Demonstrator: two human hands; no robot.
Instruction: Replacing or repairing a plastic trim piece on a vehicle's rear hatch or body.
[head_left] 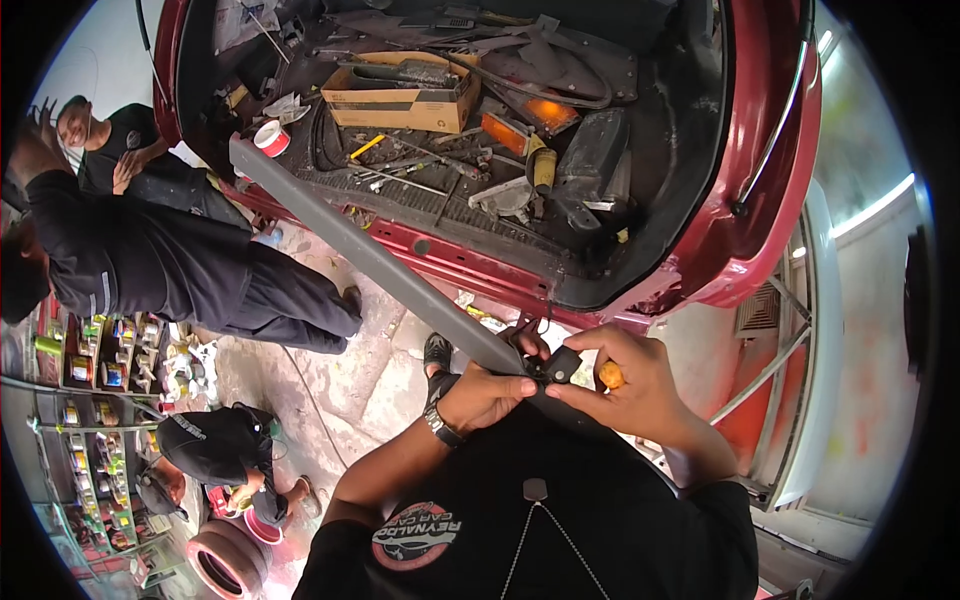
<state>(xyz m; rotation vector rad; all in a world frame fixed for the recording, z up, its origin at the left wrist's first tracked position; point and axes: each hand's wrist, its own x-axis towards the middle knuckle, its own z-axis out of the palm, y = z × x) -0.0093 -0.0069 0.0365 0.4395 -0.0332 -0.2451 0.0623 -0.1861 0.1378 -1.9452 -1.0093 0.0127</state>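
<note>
Pale, stained concrete floor point(390, 385) is seen below the open rear of a red car point(765, 215), whose load bay is strewn with loose parts: a carton point(400, 112), orange lamps point(550, 113) and, at the left edge, a red-and-white tub point(271, 139). Shelves point(95, 350) of cans are lined up at the left, near a standing worker point(150, 255) and a crouched one point(210, 440), the latter just beside a tyre point(222, 560). Across the front of the bay a long grey strip point(380, 260) is held aslant, its far end raised toward the tub and its near end brought close to the chest, probably so that this end can be seen and reached by both hands. Whether the strip also rests on the car's sill cannot be told. The near end is gripped by the left hand point(487, 400), which is closed around it, the thumb laid on top and the fingers curled to the far side; steadying seems to be its part. By the right hand point(640, 385) a small black block point(563, 364) is pinched between thumb and forefinger, narrowly parted by its width, right beside the strip's end; actual contact is hard to make out. An orange knob point(611, 375) is seen against the right fingers, whether worn or held being unclear.
</note>
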